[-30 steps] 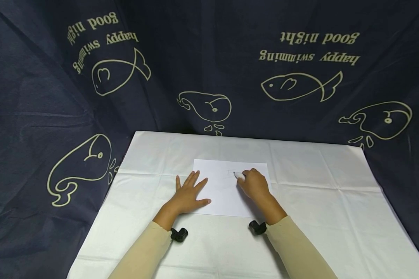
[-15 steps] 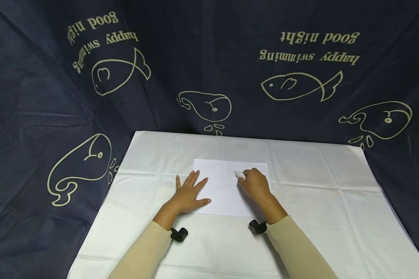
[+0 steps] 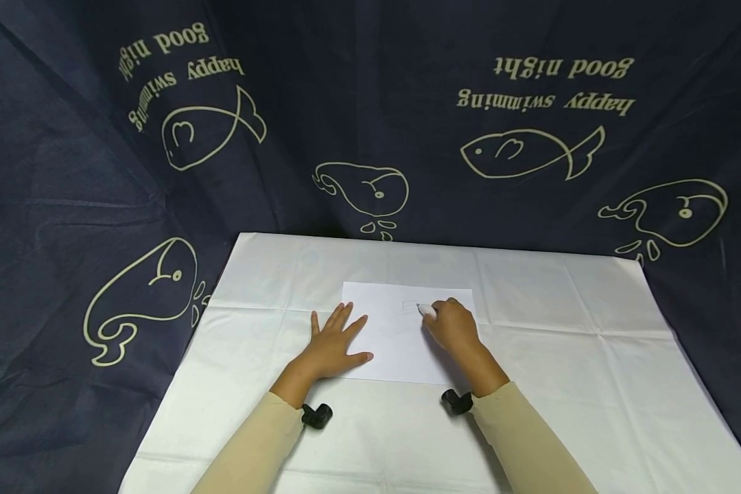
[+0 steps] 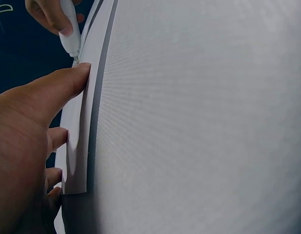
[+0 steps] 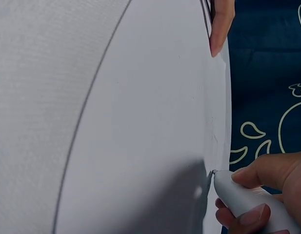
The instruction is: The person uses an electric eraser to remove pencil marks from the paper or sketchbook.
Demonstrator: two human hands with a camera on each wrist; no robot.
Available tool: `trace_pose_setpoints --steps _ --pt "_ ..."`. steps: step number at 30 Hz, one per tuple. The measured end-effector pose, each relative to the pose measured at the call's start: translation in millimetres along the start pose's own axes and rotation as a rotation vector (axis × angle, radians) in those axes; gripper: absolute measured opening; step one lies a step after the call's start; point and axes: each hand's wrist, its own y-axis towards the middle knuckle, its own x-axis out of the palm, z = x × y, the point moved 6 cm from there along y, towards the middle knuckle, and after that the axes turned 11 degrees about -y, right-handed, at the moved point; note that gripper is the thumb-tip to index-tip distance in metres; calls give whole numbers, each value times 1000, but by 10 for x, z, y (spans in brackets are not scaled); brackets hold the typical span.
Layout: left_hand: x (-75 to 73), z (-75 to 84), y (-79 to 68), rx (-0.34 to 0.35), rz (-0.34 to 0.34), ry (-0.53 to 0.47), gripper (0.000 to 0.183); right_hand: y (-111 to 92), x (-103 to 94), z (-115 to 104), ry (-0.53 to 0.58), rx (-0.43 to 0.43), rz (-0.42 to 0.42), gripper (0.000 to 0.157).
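A white sheet of paper [image 3: 395, 353] lies on the cloth-covered table. My left hand [image 3: 330, 348] rests on its left side, fingers spread and straight, thumb near the front edge. My right hand [image 3: 453, 326] pinches a thick white pen [image 5: 243, 197], and the tip meets the paper in its upper right part. Beside the tip, faint thin lines [image 3: 408, 304] form a small box-like outline. In the left wrist view, the pen stands tilted beyond my left thumb [image 4: 67, 85]. The far side of the pen is hidden by my right fingers.
White cloth [image 3: 593, 384] with fold creases covers the table. A dark blue curtain [image 3: 370, 89] printed with fish, whales and lettering hangs behind and at the sides. A small black camera [image 3: 317, 416] sits at each wrist.
The pen and my right hand have moved slightly to the right, and the outline's visible line is a little longer. My left hand has stayed in place.
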Motion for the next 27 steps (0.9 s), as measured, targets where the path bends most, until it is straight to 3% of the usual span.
trace_pose_setpoints --steps 8,14,21,27 --pt "6 -7 2 1 4 1 79 -7 27 -100 20 -62 -5 25" --pt "19 -18 8 0 0 -1 79 -4 25 -82 1 -9 4 31" --pt "16 -38 13 -5 4 16 80 19 51 -135 -2 -57 -23 31" --pt "11 -25 7 1 2 5 80 13 54 -92 -7 -2 -13 34"
